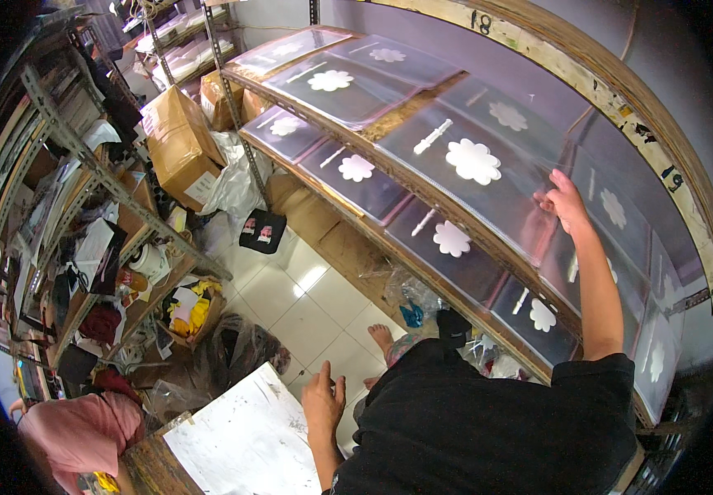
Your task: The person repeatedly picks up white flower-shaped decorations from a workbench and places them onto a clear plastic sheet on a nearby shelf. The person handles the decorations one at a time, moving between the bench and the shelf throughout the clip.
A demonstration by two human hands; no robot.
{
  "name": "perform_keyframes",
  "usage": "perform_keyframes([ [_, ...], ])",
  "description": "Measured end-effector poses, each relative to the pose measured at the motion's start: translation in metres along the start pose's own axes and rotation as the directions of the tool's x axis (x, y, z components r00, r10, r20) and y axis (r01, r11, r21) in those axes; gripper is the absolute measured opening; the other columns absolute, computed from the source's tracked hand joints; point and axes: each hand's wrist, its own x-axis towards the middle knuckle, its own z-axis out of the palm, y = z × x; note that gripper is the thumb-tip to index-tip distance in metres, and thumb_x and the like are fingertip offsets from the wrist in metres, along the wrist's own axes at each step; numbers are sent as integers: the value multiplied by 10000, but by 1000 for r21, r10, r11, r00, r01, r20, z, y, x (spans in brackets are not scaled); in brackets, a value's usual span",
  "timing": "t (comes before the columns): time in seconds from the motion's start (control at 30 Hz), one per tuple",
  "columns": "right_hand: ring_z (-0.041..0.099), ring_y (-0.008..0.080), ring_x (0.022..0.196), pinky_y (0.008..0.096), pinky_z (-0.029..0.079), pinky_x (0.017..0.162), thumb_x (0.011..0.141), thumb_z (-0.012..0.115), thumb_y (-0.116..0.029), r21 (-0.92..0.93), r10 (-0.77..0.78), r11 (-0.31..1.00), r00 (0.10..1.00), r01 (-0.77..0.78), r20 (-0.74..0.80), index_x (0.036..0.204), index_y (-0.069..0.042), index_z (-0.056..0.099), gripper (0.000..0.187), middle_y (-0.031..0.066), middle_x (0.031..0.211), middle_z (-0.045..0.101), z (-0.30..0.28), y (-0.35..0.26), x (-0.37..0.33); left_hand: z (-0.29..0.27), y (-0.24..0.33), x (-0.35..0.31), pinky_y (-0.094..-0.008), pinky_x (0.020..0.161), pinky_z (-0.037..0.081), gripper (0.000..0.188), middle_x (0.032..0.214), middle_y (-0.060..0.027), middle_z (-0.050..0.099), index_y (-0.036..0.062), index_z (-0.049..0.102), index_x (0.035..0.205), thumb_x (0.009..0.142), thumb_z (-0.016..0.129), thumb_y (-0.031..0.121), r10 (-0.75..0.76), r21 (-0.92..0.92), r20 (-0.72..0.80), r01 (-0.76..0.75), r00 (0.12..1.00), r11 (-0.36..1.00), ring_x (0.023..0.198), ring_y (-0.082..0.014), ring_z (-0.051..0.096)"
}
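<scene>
My right hand (pixel 564 202) reaches out over the upper shelf on the right. Its index finger is stretched out and the other fingers are partly bent, near the edge of a clear plastic sheet (pixel 501 206); whether it presses on the sheet I cannot tell. That sheet bears a white flower shape (pixel 473 162) and a small white bar shape (pixel 433 138). My left hand (pixel 323 398) hangs low by the corner of a white board (pixel 241 437), fingers apart, nothing in it.
More sheets with white flowers lie along the upper shelf (pixel 406 111) and the lower shelf (pixel 455 301). Cardboard boxes (pixel 173 148) and a black printed cloth (pixel 262 230) are at the far left. Cluttered racks (pixel 92 165) line the left side. A person in pink (pixel 84 433) is at lower left.
</scene>
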Motion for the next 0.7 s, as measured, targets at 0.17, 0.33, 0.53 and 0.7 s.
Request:
perform_keyframes([
  [0.17,695,252,993,289,554,697,837,440,84,-58,-7,998,1000,6,-26,1549,-26,237,748,138,1611,265,-5,4,3,0,-3,-3,-456,657,492,426,788,-135,655,17,605,1241,869,709,195,21,15,-15,-21,1000,1000,677,-328,633],
  [0.33,695,251,987,283,543,693,854,440,74,-74,-35,997,999,32,-37,1540,-12,255,715,164,1598,282,-7,2,7,-4,-1,3,-451,661,495,429,792,-136,658,13,603,1247,873,704,195,-10,6,14,10,1000,1000,679,-329,636],
  [0.53,674,327,1025,368,547,787,869,513,-15,-409,-223,894,973,182,-55,1466,-14,402,607,223,1565,312,-31,23,26,1,-8,2,-451,662,497,436,795,-144,660,9,603,1253,872,705,196,25,9,10,-25,1000,1000,690,-333,641],
  [0.7,507,385,1301,422,461,1025,865,623,-141,-955,-709,285,689,85,-150,1371,-48,519,525,277,1499,381,-35,20,29,-1,-5,1,-459,667,499,426,797,-154,660,11,614,1245,873,702,199,-9,-19,13,9,1000,1000,701,-346,644],
])
